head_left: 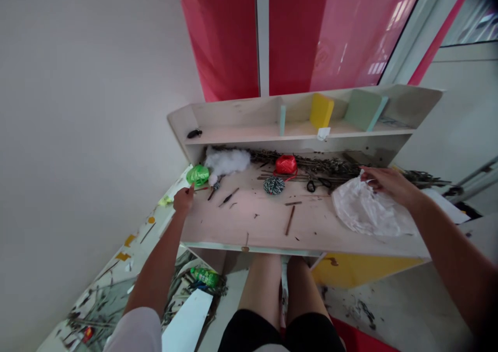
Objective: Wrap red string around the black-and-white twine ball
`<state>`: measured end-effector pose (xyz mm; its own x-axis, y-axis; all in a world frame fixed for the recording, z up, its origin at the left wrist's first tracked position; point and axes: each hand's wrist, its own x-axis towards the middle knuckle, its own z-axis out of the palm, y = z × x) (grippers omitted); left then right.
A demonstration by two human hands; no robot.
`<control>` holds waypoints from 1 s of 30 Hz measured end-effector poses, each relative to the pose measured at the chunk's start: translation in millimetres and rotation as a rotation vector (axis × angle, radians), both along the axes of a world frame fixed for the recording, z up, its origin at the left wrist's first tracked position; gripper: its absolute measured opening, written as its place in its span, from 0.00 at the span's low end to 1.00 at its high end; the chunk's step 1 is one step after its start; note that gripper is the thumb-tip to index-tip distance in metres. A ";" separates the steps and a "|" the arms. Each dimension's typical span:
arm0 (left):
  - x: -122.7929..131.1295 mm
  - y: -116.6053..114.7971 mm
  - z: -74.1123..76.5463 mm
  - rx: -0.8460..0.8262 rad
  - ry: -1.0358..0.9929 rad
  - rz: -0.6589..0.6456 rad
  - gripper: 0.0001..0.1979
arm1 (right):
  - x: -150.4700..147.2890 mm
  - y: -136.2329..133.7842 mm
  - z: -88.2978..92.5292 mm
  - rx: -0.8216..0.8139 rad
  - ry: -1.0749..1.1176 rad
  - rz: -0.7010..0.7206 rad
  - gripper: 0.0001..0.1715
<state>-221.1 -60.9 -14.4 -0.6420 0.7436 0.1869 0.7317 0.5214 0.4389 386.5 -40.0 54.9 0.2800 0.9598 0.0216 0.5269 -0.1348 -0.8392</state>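
Note:
My left hand [183, 199] is at the left of the pale wooden desk [252, 227], its fingertips on a thin brown twig [198, 188] next to a green plastic-wrapped ball [197, 176]. My right hand [389, 182] grips the top of a crumpled white plastic bag [368, 209] at the desk's right. Between the hands lie white cotton fluff [227, 161], a red twine ball [286, 164], a green-and-white twine ball [274, 185], black-handled scissors [318, 184], and a small dark-handled tool [229, 197]. A long bundle of dried twigs [307, 163] runs along the back.
A shelf unit [299, 134] rises behind the desk, holding a yellow block [321, 111], a pale green board [363, 109] and a small black object [194, 133]. A white wall stands at left. Twig debris and a green bottle [205, 277] lie on the floor.

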 end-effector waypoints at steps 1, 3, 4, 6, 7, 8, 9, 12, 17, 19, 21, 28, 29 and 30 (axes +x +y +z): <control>4.9 -0.6 3.2 0.017 0.004 -0.015 0.24 | -6.0 -0.2 -2.9 -0.061 0.081 0.031 0.17; 16.5 -1.6 12.4 0.067 -0.028 -0.043 0.25 | -22.7 -0.3 -8.9 -0.133 0.122 0.077 0.16; 23.3 -2.2 18.3 0.114 -0.036 -0.057 0.25 | -33.5 -0.3 -12.0 -0.142 0.139 0.109 0.15; 39.4 -3.6 32.1 0.234 -0.034 -0.124 0.24 | -59.9 -0.3 -18.5 -0.097 0.148 0.193 0.13; 48.8 -4.5 39.4 0.285 -0.038 -0.159 0.24 | -75.2 -0.5 -21.6 -0.036 0.149 0.251 0.13; 59.4 -5.7 46.6 0.339 -0.046 -0.207 0.24 | -91.7 -1.1 -24.3 0.038 0.141 0.299 0.14; 70.9 -7.0 53.4 0.396 -0.070 -0.256 0.24 | -109.4 -2.1 -26.4 0.104 0.141 0.363 0.15; 110.2 -11.1 67.9 0.482 -0.233 -0.447 0.23 | -165.7 -8.9 -27.5 0.214 0.194 0.568 0.23; 169.1 -17.9 69.0 0.481 -0.674 -0.622 0.23 | -245.8 -26.8 -21.9 0.137 0.520 0.785 0.38; 181.8 -20.9 65.4 0.480 -0.722 -0.664 0.24 | -262.4 -32.7 -22.4 0.096 0.624 0.819 0.33; 185.6 -22.4 61.8 0.476 -0.726 -0.665 0.25 | -267.3 -36.4 -24.0 0.054 0.615 0.828 0.25; 140.1 -3.7 43.7 0.549 -0.747 -0.327 0.22 | -212.9 -32.2 -17.1 0.015 0.621 0.729 0.28; 129.6 -0.3 40.7 0.557 -0.736 -0.290 0.22 | -200.4 -29.9 -14.8 0.013 0.630 0.705 0.29; 118.9 2.4 37.9 0.566 -0.725 -0.243 0.22 | -187.6 -27.4 -12.9 0.017 0.641 0.673 0.29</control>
